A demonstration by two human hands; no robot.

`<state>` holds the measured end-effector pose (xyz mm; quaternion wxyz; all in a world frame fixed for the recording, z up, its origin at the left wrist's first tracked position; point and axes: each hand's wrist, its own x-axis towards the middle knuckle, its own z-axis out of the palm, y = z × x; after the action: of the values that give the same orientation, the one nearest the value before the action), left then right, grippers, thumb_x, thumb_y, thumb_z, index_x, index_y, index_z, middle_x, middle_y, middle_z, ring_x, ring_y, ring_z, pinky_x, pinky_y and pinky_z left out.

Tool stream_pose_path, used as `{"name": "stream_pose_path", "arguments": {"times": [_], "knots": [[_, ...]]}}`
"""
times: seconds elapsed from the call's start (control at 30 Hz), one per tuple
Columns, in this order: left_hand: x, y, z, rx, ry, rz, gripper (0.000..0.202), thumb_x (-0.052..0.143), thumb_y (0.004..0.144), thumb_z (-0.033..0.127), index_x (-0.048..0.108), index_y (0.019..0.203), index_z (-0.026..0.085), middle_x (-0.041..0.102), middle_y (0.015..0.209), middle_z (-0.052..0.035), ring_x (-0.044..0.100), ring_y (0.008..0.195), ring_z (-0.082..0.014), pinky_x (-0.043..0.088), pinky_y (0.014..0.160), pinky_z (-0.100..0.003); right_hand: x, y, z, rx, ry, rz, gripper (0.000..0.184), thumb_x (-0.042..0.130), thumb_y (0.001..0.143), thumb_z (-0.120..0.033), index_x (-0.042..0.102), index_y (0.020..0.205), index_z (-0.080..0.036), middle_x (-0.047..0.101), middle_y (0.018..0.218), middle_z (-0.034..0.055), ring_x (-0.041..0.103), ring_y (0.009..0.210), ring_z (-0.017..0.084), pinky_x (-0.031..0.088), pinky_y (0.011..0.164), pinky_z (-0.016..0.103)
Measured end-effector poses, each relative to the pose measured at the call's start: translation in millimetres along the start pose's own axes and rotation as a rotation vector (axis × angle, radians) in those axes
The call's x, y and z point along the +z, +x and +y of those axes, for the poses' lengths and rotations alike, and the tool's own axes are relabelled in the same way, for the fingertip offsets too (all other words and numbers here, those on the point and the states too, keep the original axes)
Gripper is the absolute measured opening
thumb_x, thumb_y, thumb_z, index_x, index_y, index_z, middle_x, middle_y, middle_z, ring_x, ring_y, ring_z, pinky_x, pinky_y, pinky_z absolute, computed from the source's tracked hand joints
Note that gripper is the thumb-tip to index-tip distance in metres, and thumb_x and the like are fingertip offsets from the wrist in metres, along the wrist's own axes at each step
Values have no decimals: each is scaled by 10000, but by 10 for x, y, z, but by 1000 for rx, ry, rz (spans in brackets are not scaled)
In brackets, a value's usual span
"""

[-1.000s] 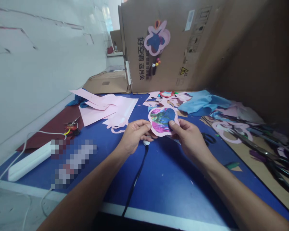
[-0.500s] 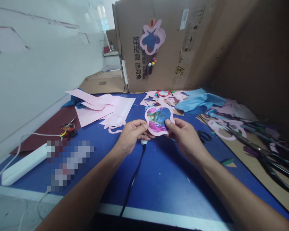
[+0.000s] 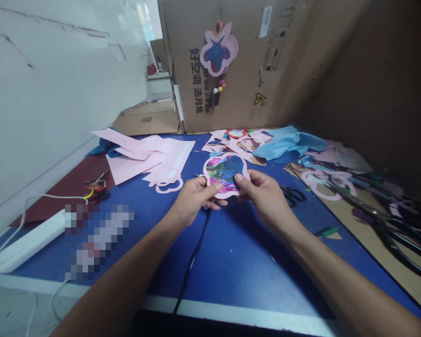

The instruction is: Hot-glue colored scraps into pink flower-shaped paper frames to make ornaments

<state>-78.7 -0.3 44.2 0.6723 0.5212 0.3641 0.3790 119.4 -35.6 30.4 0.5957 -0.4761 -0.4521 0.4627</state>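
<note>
My left hand (image 3: 195,199) and my right hand (image 3: 260,194) are close together, each pinching the same flower-shaped paper cutout (image 3: 225,172) between thumb and fingers. The cutout is held up just above the tabletop, in front of my chest. It has a pale pink border around a collage of dark blue, green and magenta. My right thumb presses on the blue area, while my left thumb sits at the lower left edge. Holding the piece lightly near its edges seems best, since this keeps the paper flat and leaves most of its face visible.

Under my left hand, a black cord (image 3: 192,261) runs across the blue tabletop (image 3: 252,267) towards me. Just beyond my right hand lie black-handled scissors (image 3: 293,196). Farther right, long shears (image 3: 382,224) and a pink outline cutout (image 3: 328,183) rest on a cardboard sheet (image 3: 358,267).

Ahead are mixed paper scraps (image 3: 231,146) and a crumpled blue cloth (image 3: 289,147). To the left are large pink paper sheets (image 3: 136,164), small red-handled scissors (image 3: 96,190) and a white power strip (image 3: 30,243). Beyond everything stands an upright cardboard box (image 3: 252,61), with a similar flower cutout (image 3: 217,49) fixed to its side.
</note>
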Motion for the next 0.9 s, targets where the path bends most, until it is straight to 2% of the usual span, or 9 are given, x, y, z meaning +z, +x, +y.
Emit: {"name": "stream_pose_path", "arguments": {"times": [0.13, 0.3, 0.53, 0.73, 0.9], "knots": [[6, 12, -30, 18, 9, 20, 408, 971, 832, 424, 826, 1032, 100, 873, 910, -138, 815, 669, -168, 626, 594, -203, 22, -24, -27, 9, -10, -36, 537, 937, 795, -728, 746, 810, -227, 670, 737, -2, 563, 666, 162, 477, 627, 301], [-20, 5, -6, 48, -25, 34, 400, 961, 836, 437, 766, 994, 126, 857, 856, -114, 823, 676, -187, 637, 598, -224, 41, -23, -53, 36, 5, -67, 575, 953, 749, -761, 751, 808, -226, 673, 728, 2, 568, 651, 160, 467, 623, 303], [6, -9, 15, 85, 14, -41, 382, 930, 793, 294, 775, 1108, 146, 862, 955, -101, 836, 771, -198, 640, 624, -235, 18, 12, -11, 50, 54, -18, 537, 970, 739, -706, 712, 780, -237, 663, 731, -10, 558, 635, 151, 460, 615, 303], [8, -3, 23, 76, 72, -17, 269, 877, 805, 273, 773, 1023, 155, 823, 805, -63, 787, 689, -160, 595, 599, -213, 20, 11, -2, 61, 66, -14, 526, 984, 734, -687, 731, 798, -230, 663, 733, -13, 554, 629, 143, 446, 608, 297], [10, 3, 10, 66, 98, 5, 242, 877, 794, 263, 756, 977, 161, 814, 770, -58, 777, 667, -159, 590, 607, -219, 13, 14, 11, 78, 62, -18, 543, 981, 732, -702, 720, 785, -229, 666, 733, -7, 566, 628, 148, 459, 609, 305]]}}
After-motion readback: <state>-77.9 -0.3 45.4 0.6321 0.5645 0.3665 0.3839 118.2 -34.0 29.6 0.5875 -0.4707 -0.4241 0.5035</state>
